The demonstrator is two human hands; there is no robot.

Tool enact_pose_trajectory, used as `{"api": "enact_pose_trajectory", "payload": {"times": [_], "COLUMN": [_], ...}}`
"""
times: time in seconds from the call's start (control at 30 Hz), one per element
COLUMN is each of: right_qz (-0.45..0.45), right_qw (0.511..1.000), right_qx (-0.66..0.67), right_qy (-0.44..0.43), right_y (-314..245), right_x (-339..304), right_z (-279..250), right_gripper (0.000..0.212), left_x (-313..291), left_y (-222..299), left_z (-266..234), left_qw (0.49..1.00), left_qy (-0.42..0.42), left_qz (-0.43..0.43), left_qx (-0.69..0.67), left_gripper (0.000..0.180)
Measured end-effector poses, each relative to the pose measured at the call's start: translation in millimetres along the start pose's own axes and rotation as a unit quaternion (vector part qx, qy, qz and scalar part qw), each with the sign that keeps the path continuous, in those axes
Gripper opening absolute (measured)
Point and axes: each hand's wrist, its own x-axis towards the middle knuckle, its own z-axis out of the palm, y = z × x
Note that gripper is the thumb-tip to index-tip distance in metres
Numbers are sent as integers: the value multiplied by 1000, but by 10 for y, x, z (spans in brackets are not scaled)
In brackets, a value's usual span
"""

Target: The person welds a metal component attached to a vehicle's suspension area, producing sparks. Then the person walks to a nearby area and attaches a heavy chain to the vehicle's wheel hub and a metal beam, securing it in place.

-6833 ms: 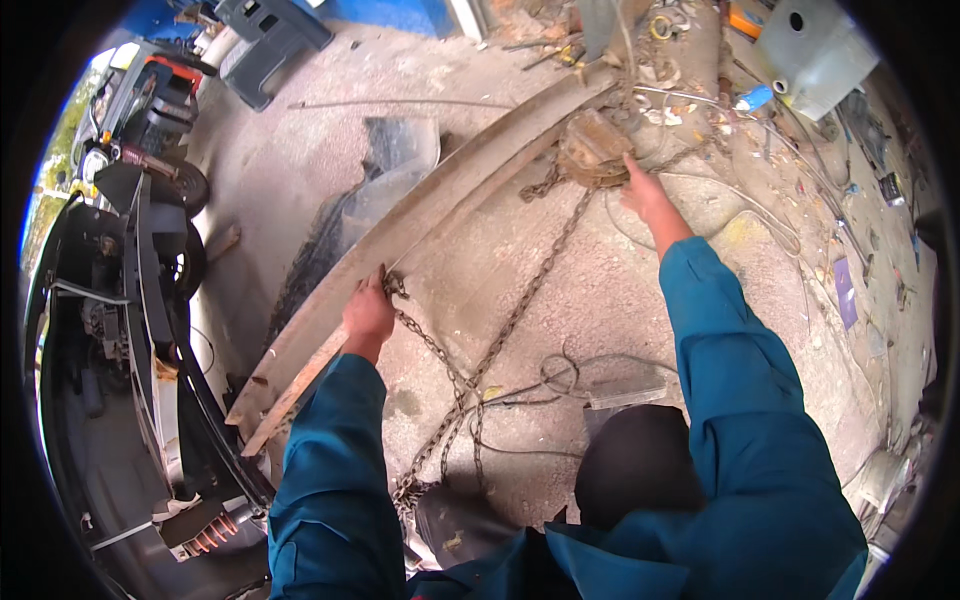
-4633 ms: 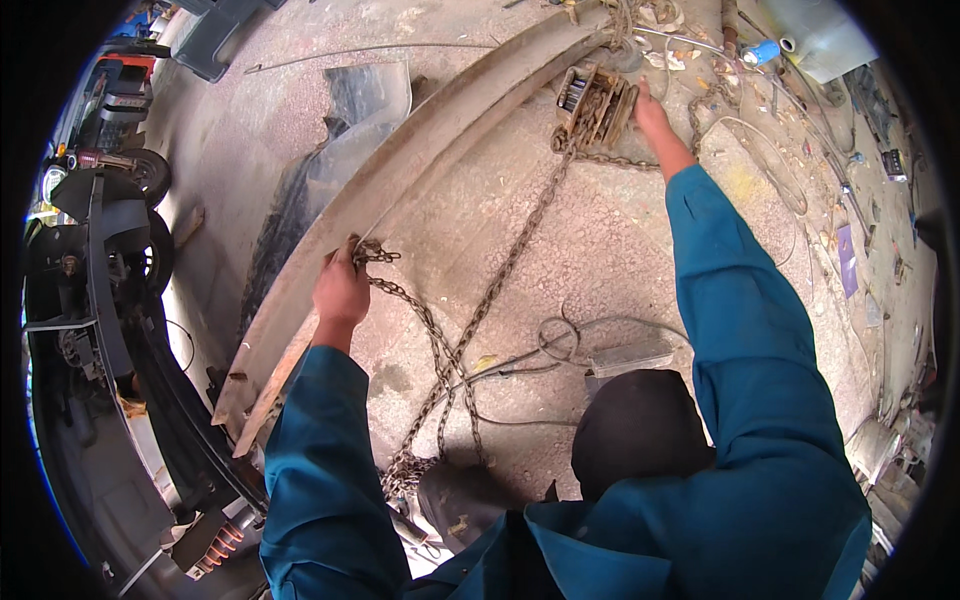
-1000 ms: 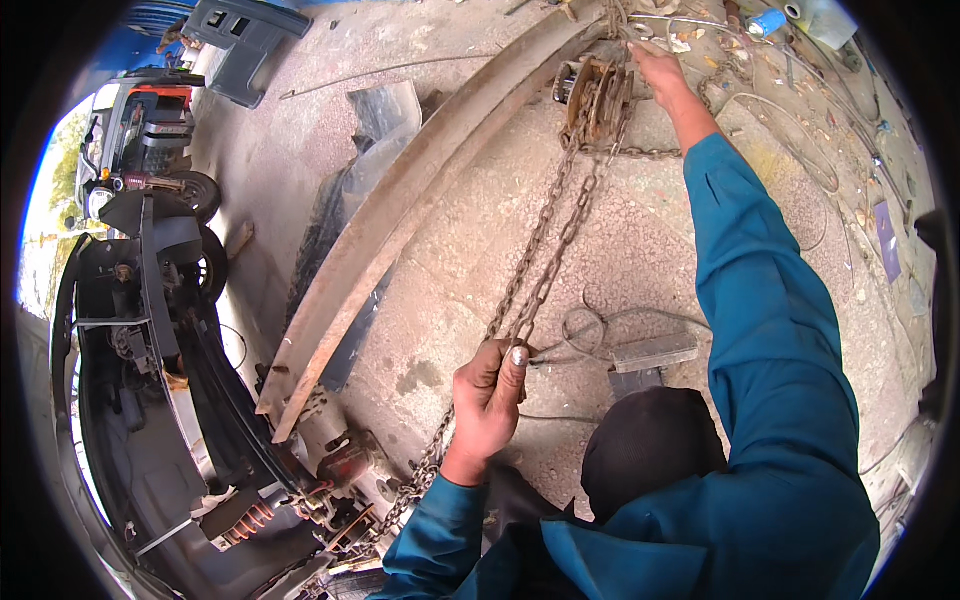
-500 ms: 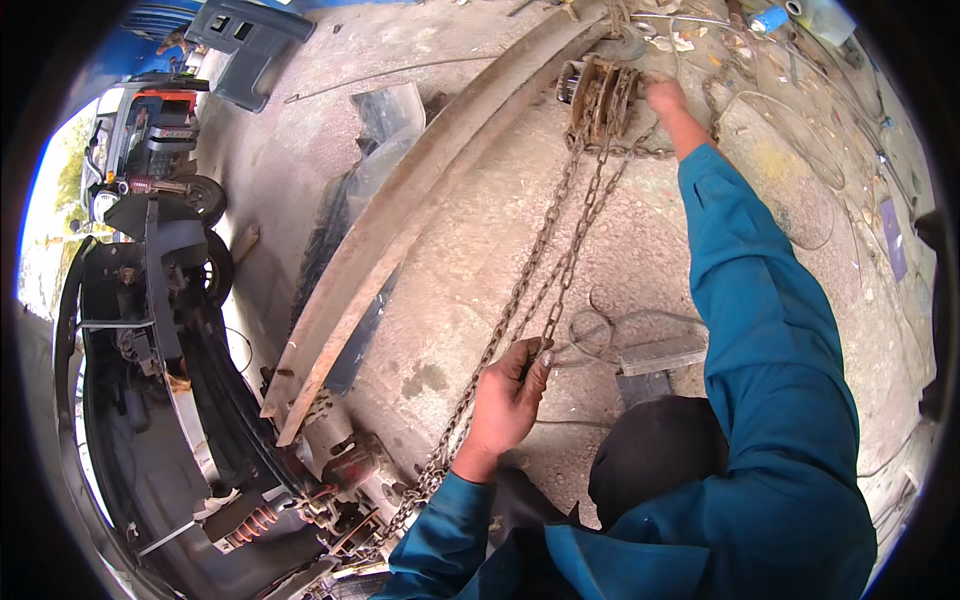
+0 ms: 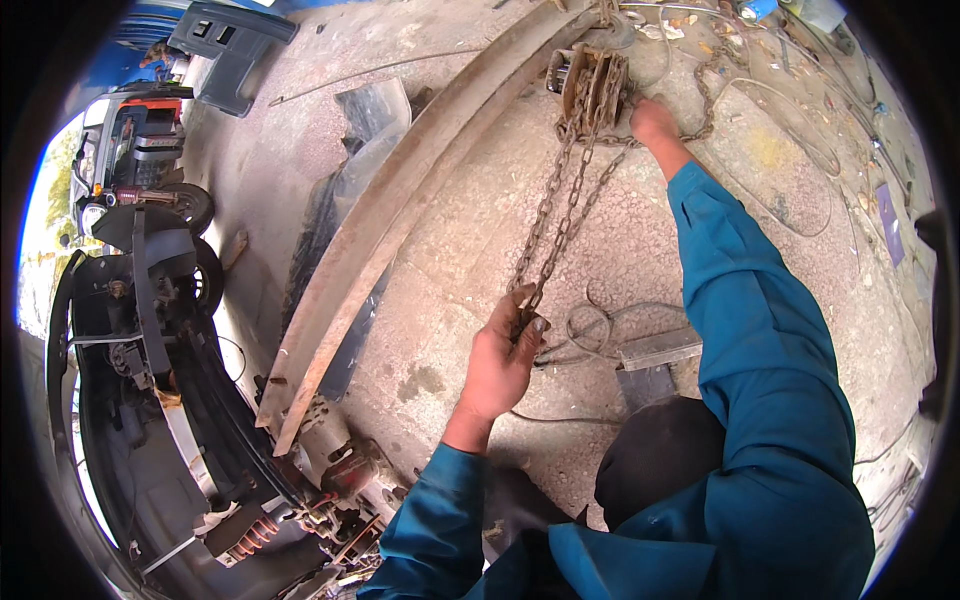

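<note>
A rusty chain hoist (image 5: 592, 92) lies on the concrete floor at the far end of the work area. Strands of rusty chain (image 5: 562, 222) stretch from it toward me. My left hand (image 5: 503, 360) is closed around these strands at their near end. Just right of the hoist, my right hand (image 5: 655, 122) is closed low over the floor, beside a length of chain that passes behind it. Whatever its fingers hold is hidden.
A long curved steel beam (image 5: 400, 200) lies left of the chains. A vehicle frame with a spring (image 5: 255, 538) fills the left side. Near my knee lie a short metal bar (image 5: 660, 347) and a looped cable (image 5: 590, 325). More cables and debris lie at the right.
My left hand has shifted slightly up and gathered the strands; the chain that ran past it toward the lower left no longer shows there. My right hand has come down, away from the hoist's side.
</note>
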Motion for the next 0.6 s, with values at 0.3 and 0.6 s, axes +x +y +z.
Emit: {"api": "enact_pose_trajectory", "payload": {"times": [0.3, 0.6], "right_qz": [-143, -147], "right_qw": [983, 987], "right_qx": [-101, 3], "right_qy": [-59, -63], "right_y": [-129, -411], "right_x": [-386, -1314], "right_z": [11, 56], "right_gripper": [31, 25], "left_x": [169, 673], "left_y": [146, -49], "left_z": [-149, -332], "left_qw": [1000, 962], "left_qy": [5, -7], "left_qz": [18, 36], "left_qx": [-11, 270], "left_gripper": [41, 38]}}
